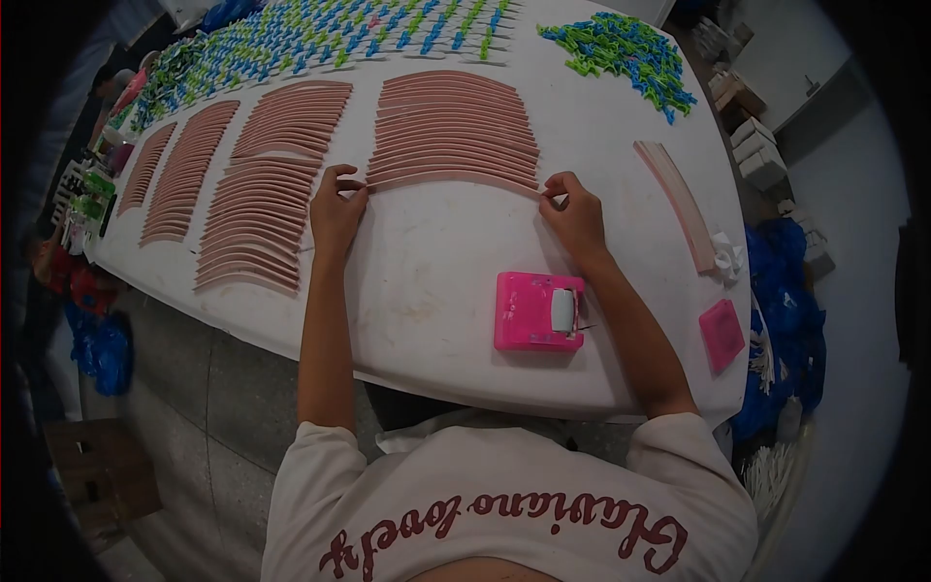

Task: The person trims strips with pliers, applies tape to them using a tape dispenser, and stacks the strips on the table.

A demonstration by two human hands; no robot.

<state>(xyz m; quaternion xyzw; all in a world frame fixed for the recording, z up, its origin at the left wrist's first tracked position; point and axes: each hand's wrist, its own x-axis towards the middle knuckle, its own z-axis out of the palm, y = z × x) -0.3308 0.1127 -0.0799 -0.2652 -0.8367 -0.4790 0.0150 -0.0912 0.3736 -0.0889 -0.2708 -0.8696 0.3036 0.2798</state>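
Observation:
A long pinkish-brown strip [452,177] lies at the near end of a column of similar curved strips [451,121] on the white table. At its left end, my left hand [337,209] is closed in a pinch on the strip. My right hand [575,215] pinches the opposite end, thumb against fingers. The strip bows slightly away from me, close to the row behind it. Below my right hand stands a pink box [524,310] with a white roller set in it.
More strip columns [257,218] lie to the left. Blue and green pieces [388,34] fill the far side, with a heap [626,58] at far right. A strip bundle [674,204], crumpled white paper [725,257] and a pink lid-like piece [722,336] lie on the right.

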